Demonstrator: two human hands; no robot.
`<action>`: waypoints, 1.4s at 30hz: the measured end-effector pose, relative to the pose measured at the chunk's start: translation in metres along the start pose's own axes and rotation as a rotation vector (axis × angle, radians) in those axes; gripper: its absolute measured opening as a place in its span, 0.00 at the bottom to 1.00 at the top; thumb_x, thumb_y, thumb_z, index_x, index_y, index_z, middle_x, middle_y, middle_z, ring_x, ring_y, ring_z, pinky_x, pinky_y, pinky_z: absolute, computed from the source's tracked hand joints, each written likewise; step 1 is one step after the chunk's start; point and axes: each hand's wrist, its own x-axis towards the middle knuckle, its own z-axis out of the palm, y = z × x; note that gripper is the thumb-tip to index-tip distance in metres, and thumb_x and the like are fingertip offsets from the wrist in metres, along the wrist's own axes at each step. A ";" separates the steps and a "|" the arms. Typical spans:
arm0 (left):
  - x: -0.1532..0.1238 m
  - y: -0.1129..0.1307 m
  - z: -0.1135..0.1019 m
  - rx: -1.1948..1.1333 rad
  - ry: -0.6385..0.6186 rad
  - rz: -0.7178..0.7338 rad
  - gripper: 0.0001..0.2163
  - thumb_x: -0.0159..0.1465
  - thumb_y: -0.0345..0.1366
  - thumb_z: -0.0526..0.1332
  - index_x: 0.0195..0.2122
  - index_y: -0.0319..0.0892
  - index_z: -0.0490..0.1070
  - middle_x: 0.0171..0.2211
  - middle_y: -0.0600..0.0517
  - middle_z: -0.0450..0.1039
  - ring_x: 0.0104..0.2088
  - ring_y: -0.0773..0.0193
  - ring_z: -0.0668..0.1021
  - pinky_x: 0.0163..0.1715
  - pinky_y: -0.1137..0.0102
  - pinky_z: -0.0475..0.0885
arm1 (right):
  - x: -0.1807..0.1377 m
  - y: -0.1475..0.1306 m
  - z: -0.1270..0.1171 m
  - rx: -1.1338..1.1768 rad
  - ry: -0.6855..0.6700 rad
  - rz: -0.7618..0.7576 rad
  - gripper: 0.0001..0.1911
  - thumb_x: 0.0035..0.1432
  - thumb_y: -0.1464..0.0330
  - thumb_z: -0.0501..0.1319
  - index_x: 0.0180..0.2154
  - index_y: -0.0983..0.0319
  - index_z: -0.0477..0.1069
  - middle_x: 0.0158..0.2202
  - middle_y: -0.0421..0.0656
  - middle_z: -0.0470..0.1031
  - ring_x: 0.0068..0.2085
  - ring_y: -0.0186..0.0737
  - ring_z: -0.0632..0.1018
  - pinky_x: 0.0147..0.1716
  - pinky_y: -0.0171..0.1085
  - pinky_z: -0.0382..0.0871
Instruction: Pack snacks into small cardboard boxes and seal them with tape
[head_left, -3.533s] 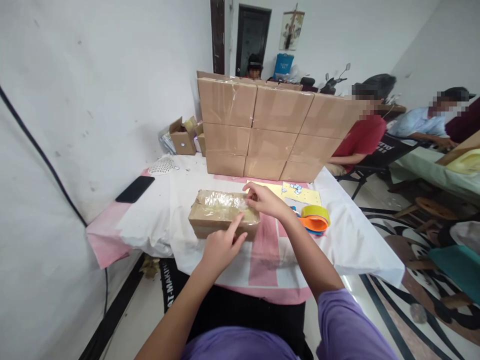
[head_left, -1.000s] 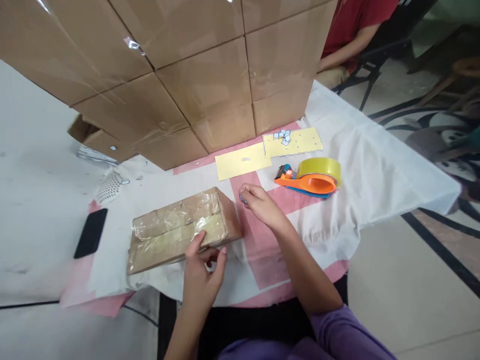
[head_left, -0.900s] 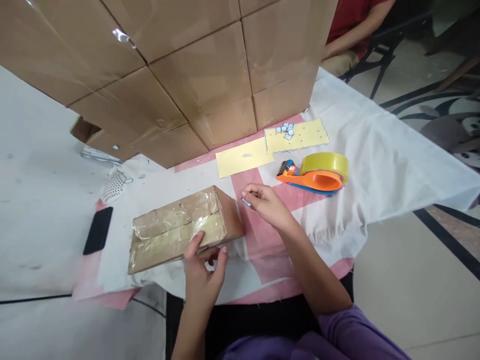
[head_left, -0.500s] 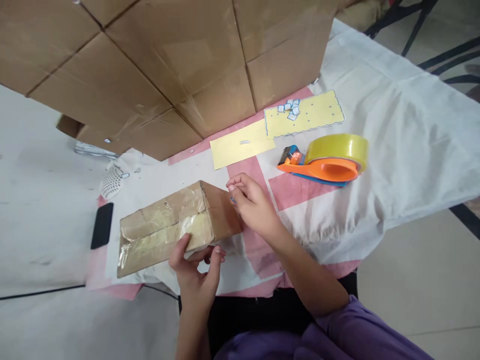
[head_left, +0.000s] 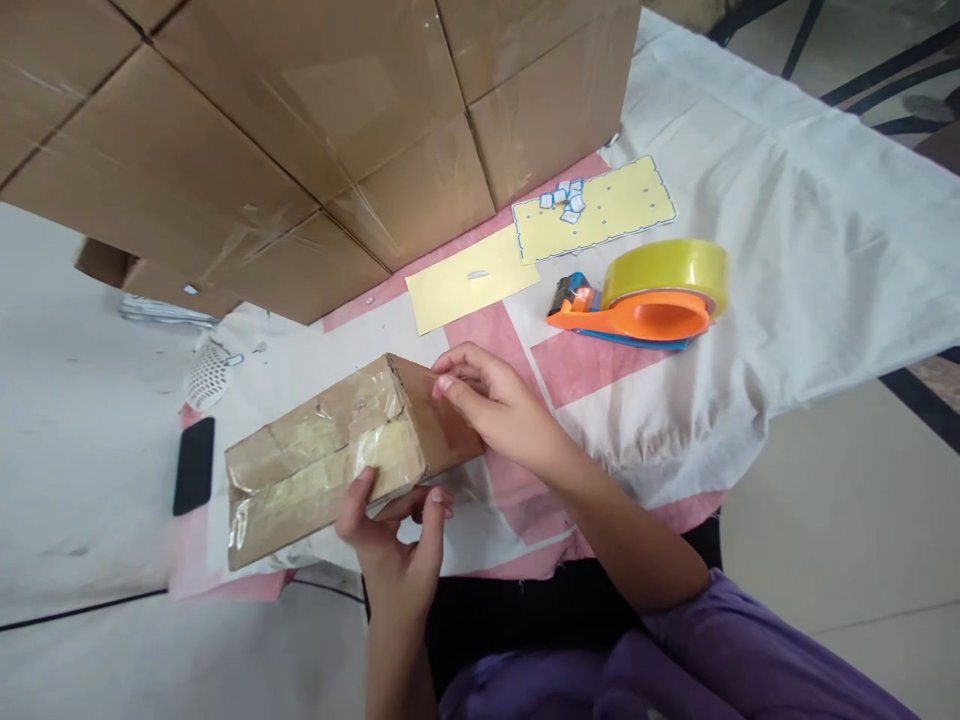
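A brown cardboard box (head_left: 322,450) with clear tape along its top lies on the cloth in front of me. My left hand (head_left: 397,535) steadies its near right corner, one finger on the taped top, others curled at the side and the thumb held apart. Against the box's right end face is my right hand (head_left: 499,405), its thumb and fingertips brought together. Whatever is between those fingertips is hidden. Beyond them lie a plain yellow sheet (head_left: 442,300) and a dotted yellow sheet (head_left: 630,205) bearing several small blue-edged white pieces (head_left: 571,205).
An orange tape dispenser (head_left: 630,318) with a yellow tape roll (head_left: 667,275) lies to the right. Large taped cartons (head_left: 300,110) stand stacked along the back. On the left are a black phone (head_left: 193,466) and a white perforated object (head_left: 206,375).
My right hand has moved onto the box's end face, and the small blue bit seen at its fingertips is now out of sight. My left hand stays at the box corner; the view has shifted slightly.
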 end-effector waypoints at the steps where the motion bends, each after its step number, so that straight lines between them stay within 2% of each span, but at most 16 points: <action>1: 0.000 0.000 0.000 0.000 -0.001 0.005 0.33 0.61 0.28 0.68 0.62 0.46 0.51 0.27 0.62 0.78 0.24 0.66 0.82 0.33 0.69 0.79 | 0.000 -0.001 -0.001 -0.003 -0.031 0.027 0.06 0.66 0.62 0.58 0.40 0.58 0.67 0.37 0.39 0.73 0.40 0.36 0.75 0.41 0.36 0.67; 3: 0.001 0.000 0.001 0.005 0.003 0.012 0.33 0.61 0.28 0.69 0.62 0.46 0.51 0.27 0.62 0.78 0.23 0.67 0.81 0.32 0.70 0.78 | -0.001 -0.003 -0.003 0.010 -0.047 0.074 0.10 0.68 0.59 0.55 0.39 0.58 0.67 0.37 0.39 0.73 0.39 0.36 0.74 0.38 0.36 0.67; 5: 0.001 0.001 0.001 0.010 0.007 0.013 0.33 0.61 0.27 0.68 0.62 0.46 0.51 0.27 0.62 0.79 0.23 0.68 0.81 0.31 0.72 0.77 | -0.002 -0.007 -0.005 0.052 -0.022 0.106 0.09 0.67 0.59 0.55 0.40 0.57 0.67 0.38 0.39 0.74 0.38 0.35 0.73 0.36 0.35 0.66; 8: 0.001 0.001 0.002 0.009 0.006 0.028 0.33 0.62 0.27 0.68 0.63 0.46 0.51 0.28 0.62 0.78 0.23 0.69 0.81 0.30 0.73 0.75 | -0.001 -0.010 -0.008 0.111 -0.014 0.142 0.07 0.62 0.68 0.55 0.43 0.57 0.66 0.41 0.40 0.74 0.36 0.35 0.74 0.33 0.34 0.66; 11: 0.001 0.002 0.003 0.006 0.000 0.042 0.32 0.63 0.26 0.67 0.63 0.46 0.50 0.27 0.62 0.78 0.23 0.68 0.81 0.29 0.73 0.74 | 0.002 -0.005 -0.012 0.077 -0.033 0.088 0.15 0.55 0.76 0.53 0.43 0.58 0.66 0.40 0.39 0.71 0.35 0.34 0.73 0.33 0.34 0.67; 14: 0.002 0.001 0.003 0.006 -0.010 0.048 0.32 0.63 0.27 0.67 0.63 0.46 0.50 0.27 0.62 0.78 0.24 0.68 0.81 0.29 0.73 0.74 | 0.003 0.002 -0.015 -0.006 -0.036 0.000 0.18 0.53 0.78 0.52 0.43 0.58 0.68 0.37 0.37 0.66 0.33 0.32 0.70 0.34 0.34 0.67; 17: 0.002 0.000 0.002 0.018 -0.010 0.058 0.33 0.63 0.27 0.67 0.63 0.46 0.49 0.27 0.62 0.78 0.24 0.68 0.81 0.29 0.73 0.73 | 0.004 0.006 -0.013 -0.062 -0.017 -0.053 0.17 0.53 0.78 0.53 0.43 0.58 0.69 0.35 0.36 0.65 0.33 0.33 0.70 0.35 0.35 0.67; 21: 0.000 -0.002 0.002 0.024 -0.011 0.036 0.33 0.63 0.27 0.67 0.64 0.47 0.49 0.27 0.62 0.78 0.25 0.67 0.81 0.31 0.71 0.74 | 0.007 0.005 -0.008 -0.079 0.054 -0.103 0.10 0.55 0.76 0.58 0.39 0.59 0.70 0.34 0.37 0.70 0.36 0.34 0.73 0.40 0.37 0.68; 25: -0.001 -0.002 0.002 0.013 -0.005 0.022 0.34 0.63 0.28 0.67 0.63 0.48 0.49 0.27 0.62 0.78 0.25 0.67 0.81 0.32 0.70 0.75 | 0.010 0.005 -0.005 0.029 0.066 -0.082 0.07 0.55 0.73 0.64 0.38 0.60 0.72 0.34 0.38 0.74 0.39 0.35 0.77 0.42 0.37 0.72; 29: -0.001 -0.002 0.002 0.011 -0.007 0.022 0.34 0.63 0.28 0.67 0.63 0.47 0.48 0.27 0.62 0.78 0.24 0.67 0.81 0.32 0.70 0.74 | 0.010 0.008 -0.002 0.148 0.082 -0.025 0.09 0.54 0.72 0.67 0.38 0.59 0.71 0.34 0.38 0.75 0.38 0.35 0.78 0.42 0.37 0.74; 33: -0.001 -0.002 0.003 0.019 -0.009 0.008 0.34 0.63 0.28 0.67 0.63 0.47 0.48 0.27 0.62 0.78 0.25 0.67 0.81 0.34 0.69 0.74 | 0.009 0.010 0.003 0.198 0.064 0.017 0.08 0.55 0.70 0.67 0.38 0.59 0.71 0.35 0.37 0.73 0.35 0.33 0.77 0.36 0.35 0.73; 35: -0.001 -0.003 0.002 0.018 -0.010 -0.001 0.34 0.63 0.29 0.67 0.63 0.47 0.48 0.27 0.62 0.78 0.25 0.66 0.81 0.34 0.69 0.74 | 0.007 0.010 0.005 0.182 0.057 -0.001 0.07 0.56 0.71 0.65 0.38 0.59 0.71 0.35 0.37 0.72 0.36 0.33 0.77 0.38 0.35 0.73; 38: -0.002 -0.005 0.002 0.019 -0.010 -0.009 0.34 0.62 0.30 0.68 0.63 0.47 0.48 0.28 0.62 0.78 0.25 0.66 0.80 0.35 0.68 0.74 | 0.003 0.009 0.007 0.079 0.016 -0.044 0.06 0.57 0.74 0.62 0.37 0.60 0.70 0.34 0.37 0.72 0.37 0.33 0.75 0.41 0.35 0.71; 42: -0.003 -0.005 0.001 0.047 -0.004 -0.009 0.34 0.62 0.30 0.68 0.63 0.47 0.48 0.26 0.63 0.78 0.24 0.67 0.79 0.35 0.68 0.73 | -0.004 0.005 0.009 -0.083 -0.040 -0.073 0.07 0.61 0.75 0.58 0.39 0.59 0.71 0.35 0.37 0.72 0.37 0.33 0.74 0.38 0.34 0.69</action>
